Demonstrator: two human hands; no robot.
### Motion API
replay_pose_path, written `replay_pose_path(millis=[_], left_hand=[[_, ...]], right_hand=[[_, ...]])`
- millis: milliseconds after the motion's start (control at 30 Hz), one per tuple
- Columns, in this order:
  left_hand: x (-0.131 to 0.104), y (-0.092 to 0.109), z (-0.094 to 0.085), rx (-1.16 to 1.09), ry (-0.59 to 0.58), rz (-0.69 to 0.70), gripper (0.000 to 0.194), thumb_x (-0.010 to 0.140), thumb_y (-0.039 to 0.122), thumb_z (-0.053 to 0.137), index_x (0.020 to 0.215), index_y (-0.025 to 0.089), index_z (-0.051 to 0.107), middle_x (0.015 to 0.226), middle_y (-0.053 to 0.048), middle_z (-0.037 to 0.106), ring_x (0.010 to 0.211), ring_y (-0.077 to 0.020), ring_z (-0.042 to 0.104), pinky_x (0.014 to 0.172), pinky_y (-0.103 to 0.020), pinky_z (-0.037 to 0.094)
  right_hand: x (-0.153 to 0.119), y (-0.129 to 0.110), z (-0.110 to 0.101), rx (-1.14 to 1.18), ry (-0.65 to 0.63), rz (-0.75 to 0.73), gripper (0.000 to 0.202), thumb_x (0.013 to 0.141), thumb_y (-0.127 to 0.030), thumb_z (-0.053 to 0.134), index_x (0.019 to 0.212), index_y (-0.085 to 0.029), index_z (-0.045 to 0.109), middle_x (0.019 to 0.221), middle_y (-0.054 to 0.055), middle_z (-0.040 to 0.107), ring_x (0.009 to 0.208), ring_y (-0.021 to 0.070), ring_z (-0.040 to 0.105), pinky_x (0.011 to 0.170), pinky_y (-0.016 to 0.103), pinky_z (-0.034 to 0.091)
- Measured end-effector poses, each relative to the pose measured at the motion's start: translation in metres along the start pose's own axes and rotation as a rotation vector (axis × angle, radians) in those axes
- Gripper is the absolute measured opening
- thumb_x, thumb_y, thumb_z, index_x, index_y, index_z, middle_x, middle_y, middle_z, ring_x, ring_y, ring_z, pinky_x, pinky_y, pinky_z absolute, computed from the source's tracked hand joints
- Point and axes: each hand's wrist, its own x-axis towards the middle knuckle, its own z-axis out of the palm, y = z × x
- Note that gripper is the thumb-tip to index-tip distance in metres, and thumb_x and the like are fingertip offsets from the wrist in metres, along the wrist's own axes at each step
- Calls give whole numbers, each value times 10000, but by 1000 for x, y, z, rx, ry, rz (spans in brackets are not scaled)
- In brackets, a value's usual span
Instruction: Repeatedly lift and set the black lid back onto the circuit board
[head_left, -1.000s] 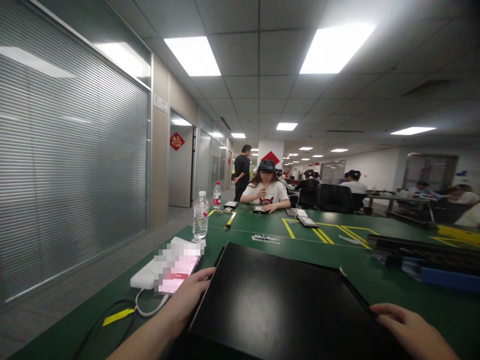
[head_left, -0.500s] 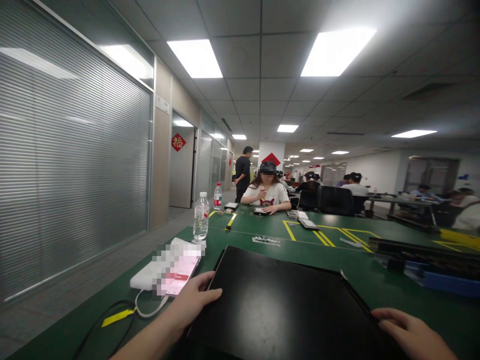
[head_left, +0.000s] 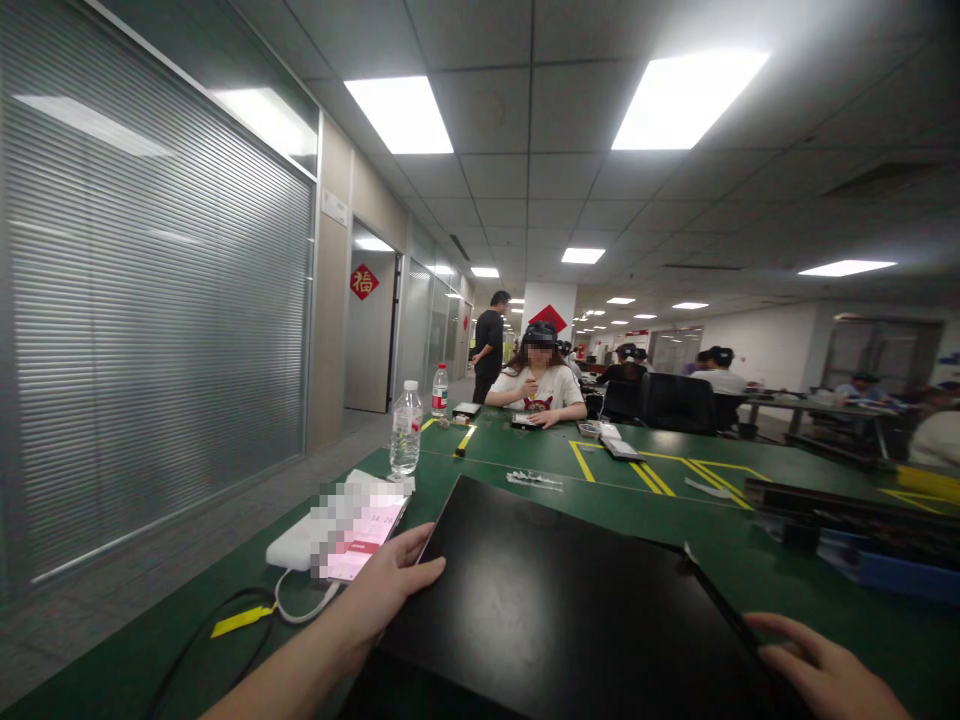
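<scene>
A large, glossy black flat panel (head_left: pixel 570 600) fills the lower middle of the view, tilted above the green table, with ceiling light reflected in it. My left hand (head_left: pixel 401 580) grips its left edge, thumb on the top face and fingers partly hidden behind. At the panel's right edge, my right hand (head_left: pixel 817 660) is closed with its fingers curled round the rim. A small light-coloured tab (head_left: pixel 688 551) sticks up at the far right corner. The panel's near edge runs out of the frame.
The green table (head_left: pixel 480 462) bears yellow tape marks. To the left are a lit phone (head_left: pixel 371 535), a white case-like object (head_left: pixel 292 545), cables and a water bottle (head_left: pixel 406 430). Dark strips and a blue tray (head_left: pixel 892 570) lie right. A co-worker (head_left: pixel 536 385) sits opposite.
The panel's far edge has risen slightly in view, still between both hands. The surroundings have shifted a little to the right as my head turned.
</scene>
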Motion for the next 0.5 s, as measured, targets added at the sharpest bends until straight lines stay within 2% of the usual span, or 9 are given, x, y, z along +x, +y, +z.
replay_pose_path(millis=[133, 300, 500], left_hand=[[2, -1, 1, -51, -26, 8, 739, 602, 390, 1032, 1259, 164, 782, 1257, -158, 848, 1144, -386, 810, 1095, -488, 589], [5, -6, -2, -108, -12, 26, 773, 611, 345, 1030, 1313, 174, 756, 1341, -148, 818, 1275, -393, 755, 1126, -482, 585], [4, -6, -2, -111, 13, 34, 848, 661, 337, 1004, 1436, 195, 691, 1354, -144, 813, 1327, -399, 724, 1173, -513, 557]], right_hand=[[11, 16, 2, 36, 41, -19, 634, 508, -686, 541, 959, -308, 776, 879, 103, 854, 927, 436, 788, 863, 526, 591], [26, 37, 6, 41, 116, -65, 594, 560, -714, 559, 911, -303, 805, 982, 124, 860, 1052, 453, 779, 878, 531, 615], [22, 34, 6, 5, 104, -118, 583, 632, -739, 521, 867, -314, 843, 1081, 106, 854, 1128, 436, 764, 959, 514, 610]])
